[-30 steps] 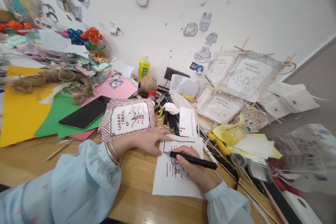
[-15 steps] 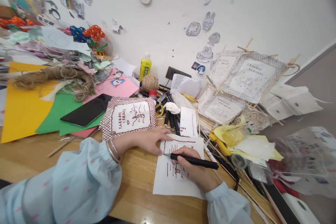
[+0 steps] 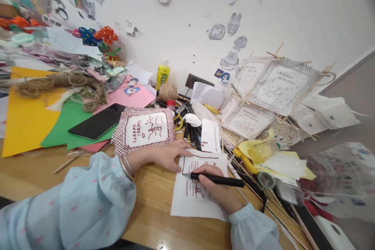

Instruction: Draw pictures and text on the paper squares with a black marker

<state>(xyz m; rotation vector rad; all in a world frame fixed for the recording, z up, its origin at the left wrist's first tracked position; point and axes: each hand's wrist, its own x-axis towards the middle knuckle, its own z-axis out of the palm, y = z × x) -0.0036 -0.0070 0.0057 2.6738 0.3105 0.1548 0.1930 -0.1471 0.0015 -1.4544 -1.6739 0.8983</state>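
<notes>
A white sheet of paper (image 3: 187,203) lies on the wooden table, with brown-red lines, characters and a wavy border along its top and upper left side. My right hand (image 3: 212,183) is closed around a black marker pen (image 3: 222,180), its tip at the sheet's left border line. Stretched out flat, my left hand (image 3: 170,155) rests at the sheet's upper left corner, fingers apart. Just behind that hand lies a finished-looking drawing (image 3: 149,129) with a brown-red crosshatched frame.
A black tablet (image 3: 98,121) rests on coloured paper at left, near a twine bundle (image 3: 58,86). Behind stand a twine ball (image 3: 167,91) and a yellow-green bottle (image 3: 163,73). Framed drawings on sticks (image 3: 281,86), a tape roll (image 3: 266,180) and clutter fill the right side.
The camera view has shifted very slightly. Both hands stay nearly in place, and the pen tip remains by the left border, perhaps a touch lower.
</notes>
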